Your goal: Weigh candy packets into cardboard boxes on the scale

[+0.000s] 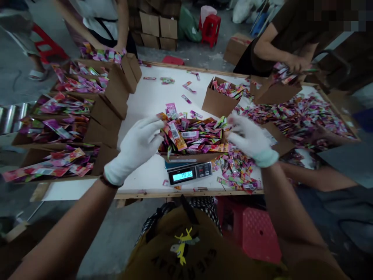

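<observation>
A small cardboard box [194, 157] heaped with colourful packets [189, 134] rests on a digital scale [189, 174]. The scale's blue display is lit, its digits slightly blurred. At the box's left end is my left hand [138, 144], in a white glove, with fingers loosely bent and apart against the outermost packets. My right hand [249, 138], gloved alike, is at the right end with its fingers spread; its fingertips are a little blurred. Whether either hand presses on the cardboard is hidden. Loose packets [237, 169] lie just below my right hand.
Several filled boxes [109, 107] line the table's left side. Another filled box [220, 103] stands behind mine. A large packet pile [291, 116] covers the right side. A person's hands [297, 64] handle packets at back right; another person's arm [317, 177] reaches in from the right.
</observation>
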`<state>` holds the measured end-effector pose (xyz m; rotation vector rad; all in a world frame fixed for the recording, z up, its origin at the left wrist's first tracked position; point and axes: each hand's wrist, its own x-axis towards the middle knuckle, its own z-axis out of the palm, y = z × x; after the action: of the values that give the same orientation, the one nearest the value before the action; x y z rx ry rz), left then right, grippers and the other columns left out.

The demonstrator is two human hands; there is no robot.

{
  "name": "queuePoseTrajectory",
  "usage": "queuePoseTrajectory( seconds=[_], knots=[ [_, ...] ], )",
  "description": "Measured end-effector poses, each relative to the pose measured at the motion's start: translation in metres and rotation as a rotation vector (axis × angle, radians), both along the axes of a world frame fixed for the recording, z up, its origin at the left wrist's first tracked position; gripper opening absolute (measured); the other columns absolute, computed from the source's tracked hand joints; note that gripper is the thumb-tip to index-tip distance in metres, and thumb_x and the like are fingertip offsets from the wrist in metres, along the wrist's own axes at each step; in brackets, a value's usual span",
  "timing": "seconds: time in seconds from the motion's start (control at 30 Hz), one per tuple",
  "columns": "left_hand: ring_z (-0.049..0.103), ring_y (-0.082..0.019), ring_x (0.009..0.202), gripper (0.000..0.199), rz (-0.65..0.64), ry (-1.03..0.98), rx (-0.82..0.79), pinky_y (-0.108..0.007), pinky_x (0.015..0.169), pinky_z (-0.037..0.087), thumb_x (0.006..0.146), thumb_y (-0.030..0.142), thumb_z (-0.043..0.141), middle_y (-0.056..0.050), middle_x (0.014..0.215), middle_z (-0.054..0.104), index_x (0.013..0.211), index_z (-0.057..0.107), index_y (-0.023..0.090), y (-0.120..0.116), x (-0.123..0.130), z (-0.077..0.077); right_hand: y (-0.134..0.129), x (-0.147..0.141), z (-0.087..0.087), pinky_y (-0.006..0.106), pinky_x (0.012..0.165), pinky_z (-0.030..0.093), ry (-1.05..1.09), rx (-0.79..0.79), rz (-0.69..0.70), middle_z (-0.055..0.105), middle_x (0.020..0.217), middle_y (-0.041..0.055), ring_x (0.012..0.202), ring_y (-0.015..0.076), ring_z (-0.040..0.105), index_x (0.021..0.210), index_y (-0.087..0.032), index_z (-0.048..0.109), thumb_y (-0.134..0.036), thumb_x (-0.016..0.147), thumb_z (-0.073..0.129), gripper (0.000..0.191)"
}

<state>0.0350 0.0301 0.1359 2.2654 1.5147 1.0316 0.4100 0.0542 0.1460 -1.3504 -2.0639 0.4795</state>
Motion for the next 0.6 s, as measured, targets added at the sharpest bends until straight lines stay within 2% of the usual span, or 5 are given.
queuePoseTrajectory(
  seconds=[0.1,0.23,0.33,0.43,0.6],
  knots=[
    [0.066,-0.037,0.128,0.034,-0.27,0.246,-0.135,-0.062,0.121,0.042,0.082,0.022,0.067,-0.011,0.124,0.077,0.113,0.08,0.022,0.025,0.031,0.023,0.011,-0.087,0.008,0.04,0.102,0.059,-0.403,-0.059,0.219,0.073,0.131,0.0123,0.117,0.0252,0.071,0.124,-0.018,0.071,-0.026,0.096,0.068,0.03],
    [0.069,-0.046,0.111,0.015,-0.236,0.495,-0.19,-0.068,0.108,0.046,0.073,0.008,0.067,-0.021,0.094,0.075,0.083,0.078,0.011,0.037,0.059,0.025,0.021,-0.148,0.003,0.029,0.075,0.055,-0.642,-0.126,0.164,0.075,0.117,0.0133,0.09,0.0206,0.074,0.119,-0.013,0.074,-0.015,0.09,0.074,0.029],
    [0.072,-0.042,0.099,0.018,-0.201,0.692,-0.188,-0.058,0.095,0.052,0.083,0.008,0.06,-0.025,0.09,0.074,0.082,0.078,0.007,0.038,0.062,0.035,0.021,-0.146,0.011,0.027,0.074,0.051,-0.659,-0.069,0.172,0.077,0.113,0.009,0.092,0.0197,0.074,0.113,-0.017,0.077,-0.012,0.097,0.061,0.023],
    [0.072,-0.037,0.098,0.028,-0.214,0.836,-0.157,-0.051,0.09,0.052,0.096,0.024,0.057,-0.021,0.097,0.076,0.101,0.08,0.009,0.036,0.061,0.066,0.016,-0.125,0.032,0.03,0.082,0.052,-0.616,-0.019,0.157,0.076,0.115,0.0091,0.105,0.0231,0.072,0.114,-0.018,0.078,-0.019,0.103,0.056,0.025],
    [0.07,-0.03,0.103,0.034,-0.23,0.715,0.021,-0.045,0.092,0.05,0.104,0.026,0.049,-0.014,0.105,0.075,0.113,0.078,0.012,0.028,0.091,0.118,-0.008,-0.072,0.077,0.033,0.082,0.052,-0.474,0.167,-0.044,0.074,0.11,0.0088,0.097,0.0238,0.07,0.111,-0.022,0.079,-0.024,0.099,0.056,0.026]
  ],
)
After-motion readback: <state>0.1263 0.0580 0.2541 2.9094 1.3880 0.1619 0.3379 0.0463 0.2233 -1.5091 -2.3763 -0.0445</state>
